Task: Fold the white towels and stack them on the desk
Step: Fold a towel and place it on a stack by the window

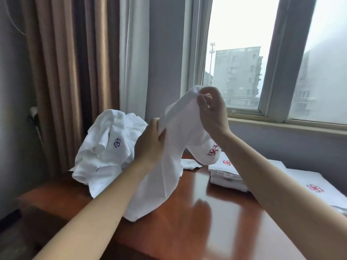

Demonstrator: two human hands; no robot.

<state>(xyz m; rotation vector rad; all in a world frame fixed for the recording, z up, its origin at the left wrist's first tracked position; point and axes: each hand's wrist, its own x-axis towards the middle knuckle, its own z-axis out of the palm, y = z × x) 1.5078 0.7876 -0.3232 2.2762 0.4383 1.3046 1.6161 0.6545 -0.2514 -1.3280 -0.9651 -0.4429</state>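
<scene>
- Nearest the camera, both bare forearms reach forward over the glossy wooden desk, the left rising from the lower left, the right slanting in from the lower right.
- Above the desk's middle hangs the towel in hand, unfolded; its lower end trails down onto the wood, and a red flower mark shows on the part drooping behind the right wrist.
- The left hand is closed around the cloth partway down one edge, knuckles toward the camera, wrist roughly level.
- The right hand is higher, thumb and forefinger pinched on the top corner, wrist bent so the palm faces down and away.
- To do this well, I judge the left hand should slide along the edge to the matching corner, so the towel hangs square before its first fold; a bunched edge would give a crooked fold.
- Farther right, a folded stack rests on the desk, with another flat folded towel beside it.
- Farther left, a crumpled heap of unfolded towels waits near the curtain.
</scene>
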